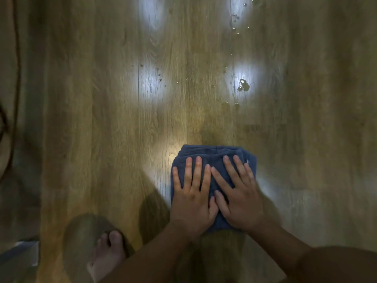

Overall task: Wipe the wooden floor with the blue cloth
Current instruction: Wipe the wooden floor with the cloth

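Pressing blue cloth [214, 154] | left hand [191, 201], right hand [238, 201] flat | wooden floor [102, 119]

L hand [191, 203] & R hand [238, 199] lie side by side on the cloth [216, 154], L on its left half, R on its right. Cloth lies on the floor [102, 119]. Water drops [243, 85] on the floor ahead of the hands, mostly fwd-right of R hand. Foot [108, 256] behind & left of L hand.

Hands: left hand [191, 198] and right hand [238, 198] flat on folded blue cloth [214, 154].
Floor: wooden floor [102, 119], water droplets [243, 85] beyond cloth.
Foot: bare foot [108, 254], lower left.
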### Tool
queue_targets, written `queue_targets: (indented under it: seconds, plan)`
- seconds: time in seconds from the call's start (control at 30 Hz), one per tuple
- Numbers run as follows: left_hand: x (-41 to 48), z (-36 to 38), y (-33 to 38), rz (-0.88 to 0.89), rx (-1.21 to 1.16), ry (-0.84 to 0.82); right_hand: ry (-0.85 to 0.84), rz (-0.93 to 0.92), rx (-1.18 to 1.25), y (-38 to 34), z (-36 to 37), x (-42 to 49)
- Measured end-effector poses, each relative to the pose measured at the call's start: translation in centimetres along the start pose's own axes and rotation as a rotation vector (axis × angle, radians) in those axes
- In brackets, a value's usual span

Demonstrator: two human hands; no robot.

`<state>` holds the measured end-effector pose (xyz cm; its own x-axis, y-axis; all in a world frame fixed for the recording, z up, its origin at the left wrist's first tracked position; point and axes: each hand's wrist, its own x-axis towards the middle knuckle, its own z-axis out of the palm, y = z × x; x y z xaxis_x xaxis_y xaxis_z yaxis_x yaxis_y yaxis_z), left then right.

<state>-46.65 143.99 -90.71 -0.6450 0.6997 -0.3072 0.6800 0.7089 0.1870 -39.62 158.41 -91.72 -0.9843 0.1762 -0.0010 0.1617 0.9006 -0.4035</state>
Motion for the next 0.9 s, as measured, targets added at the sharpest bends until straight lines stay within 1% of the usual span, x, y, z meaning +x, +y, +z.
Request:
queue_targets:
  seconds: [0.13, 0.37, 0.6, 0.73, 0.9]
  plan:
    - [1.4, 0.6, -0.4, -0.009, -0.033, 0.092, 0.004, -0.075, -0.021, 1.5, 0.3, 1.7]
    - [5.3, -0.5, -0.9, -0.029, -0.001, 0.124, 0.006, -0.159, -0.003, 3.8, -0.3, 6.3]
    - [14.9, -4.2, -3.8, -0.040, 0.044, 0.069, -0.001, -0.127, -0.036, 6.5, -1.6, 16.1]
    - [19.0, -5.4, -4.7, -0.077, 0.020, 0.094, -0.010, -0.144, -0.057, 7.7, -2.3, 20.6]
    - [22.0, -6.2, -5.6, -0.081, 0.027, 0.131, -0.018, -0.170, -0.069, 8.8, -2.8, 23.9]
